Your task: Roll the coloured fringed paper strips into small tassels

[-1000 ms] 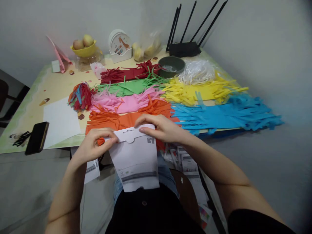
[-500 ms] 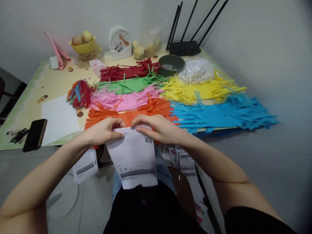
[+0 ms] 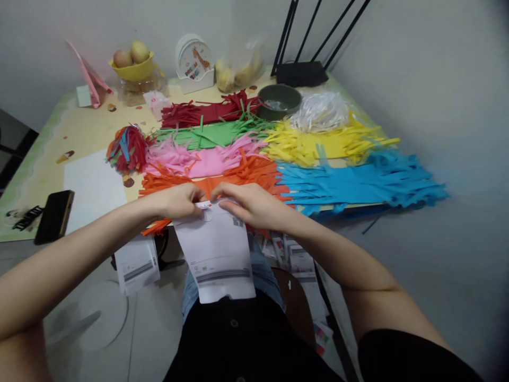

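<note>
1 table point(image 3: 91, 127) was partly covered by 6 coloured fringed bundles point(image 3: 350, 183), the orange one point(image 3: 209, 182) partly screened by left hand point(image 3: 181, 201) and right hand point(image 3: 248, 204) | 1 router point(image 3: 302, 73) was seen behind | 1 white packet point(image 3: 220, 244) was held over the lap point(image 3: 268, 276), top edge pinched in both hands | 1 bowl point(image 3: 278, 113), 1 phone point(image 3: 54, 217) were seen
</note>
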`<state>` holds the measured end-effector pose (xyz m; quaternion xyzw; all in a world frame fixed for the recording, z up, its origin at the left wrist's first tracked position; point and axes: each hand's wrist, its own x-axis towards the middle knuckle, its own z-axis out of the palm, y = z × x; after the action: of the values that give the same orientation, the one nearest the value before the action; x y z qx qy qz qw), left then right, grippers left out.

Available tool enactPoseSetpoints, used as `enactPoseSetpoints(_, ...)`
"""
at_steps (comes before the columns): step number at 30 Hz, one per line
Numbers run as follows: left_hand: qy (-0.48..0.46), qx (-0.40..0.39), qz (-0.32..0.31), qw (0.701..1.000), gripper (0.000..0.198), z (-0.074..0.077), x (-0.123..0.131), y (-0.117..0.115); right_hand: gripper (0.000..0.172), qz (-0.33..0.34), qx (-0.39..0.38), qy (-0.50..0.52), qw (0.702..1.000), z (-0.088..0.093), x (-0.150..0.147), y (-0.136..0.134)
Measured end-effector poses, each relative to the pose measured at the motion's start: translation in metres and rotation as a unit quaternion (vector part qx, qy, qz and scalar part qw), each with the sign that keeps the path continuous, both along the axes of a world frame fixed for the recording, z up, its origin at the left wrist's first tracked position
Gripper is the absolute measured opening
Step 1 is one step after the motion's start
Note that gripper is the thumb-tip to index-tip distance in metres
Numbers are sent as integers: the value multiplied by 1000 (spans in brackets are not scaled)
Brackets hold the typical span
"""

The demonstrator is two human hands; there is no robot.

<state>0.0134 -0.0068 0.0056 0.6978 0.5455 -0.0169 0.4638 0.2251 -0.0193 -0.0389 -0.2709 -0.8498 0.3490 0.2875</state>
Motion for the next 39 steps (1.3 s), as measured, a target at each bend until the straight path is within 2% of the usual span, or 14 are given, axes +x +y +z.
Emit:
enactPoseSetpoints(5, -50, 19, 22, 998, 14, -4, -6, -1, 28, -37, 52, -60, 996, -6, 0, 0)
enactPoseSetpoints(7, -65, 12, 29, 997, 17, -6, -9, -1, 27, -63, 124, -101, 985, -8, -4, -4)
enactPoseSetpoints(10, -81, 14, 45, 996, 21, -12, -13, -2, 28, -95, 278, -144, 945, -13, -14, -8)
enactPoseSetpoints(12, -99, -8, 63, 993, 22, -16, -14, -3, 25, -90, 351, -144, 921, -18, -19, -7)
enactPoseSetpoints(14, -122, -43, 92, 987, 25, -18, -14, -5, 24, -74, 390, -131, 909, -23, -21, -4)
enactPoseSetpoints(18, -177, -59, 143, 972, 28, -23, -15, -10, 26, -63, 411, -115, 902, -28, -22, 1)
enactPoseSetpoints(22, -203, -60, 168, 963, 31, -29, -17, -15, 30, -60, 412, -139, 898, -26, -22, -4)
enactPoseSetpoints(29, -221, -80, 236, 943, 33, -33, -16, -19, 32, -59, 477, -192, 856, -25, -21, -5)
enactPoseSetpoints(35, -239, -96, 261, 930, 33, -41, -12, -17, 33, 6, 500, -239, 833, -16, -16, -1)
enactPoseSetpoints(39, -265, -81, 264, 924, 34, -41, -11, -15, 37, -13, 496, -253, 831, -13, -21, -1)
